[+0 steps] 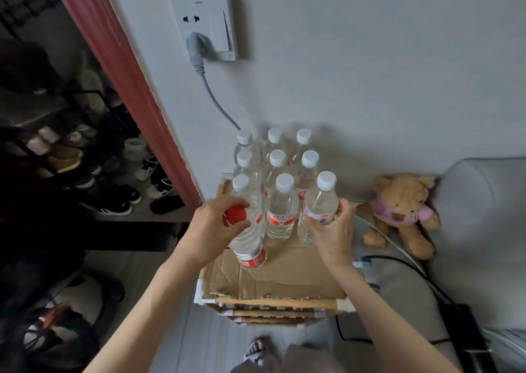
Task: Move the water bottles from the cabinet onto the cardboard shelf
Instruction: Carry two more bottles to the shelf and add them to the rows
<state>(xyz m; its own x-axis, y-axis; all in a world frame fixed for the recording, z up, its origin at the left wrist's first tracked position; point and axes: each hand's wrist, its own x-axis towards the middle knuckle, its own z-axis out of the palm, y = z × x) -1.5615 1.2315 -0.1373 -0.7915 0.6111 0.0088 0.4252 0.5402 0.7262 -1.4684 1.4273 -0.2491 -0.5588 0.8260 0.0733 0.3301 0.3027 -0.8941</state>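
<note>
While in both hands point(212, 224), two upright bottles point(318, 202).

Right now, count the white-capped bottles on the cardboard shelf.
9: a three-by-three block of white-capped bottles at the wall end of the cardboard shelf; the right hand grips the front-right one. None seem hidden.

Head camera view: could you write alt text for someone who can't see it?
Two hands set water bottles on a cardboard shelf: the left hand grips a red-capped bottle, the right hand a white-capped bottle. Eight white-capped bottles stand behind; a teddy bear sits right.
</note>
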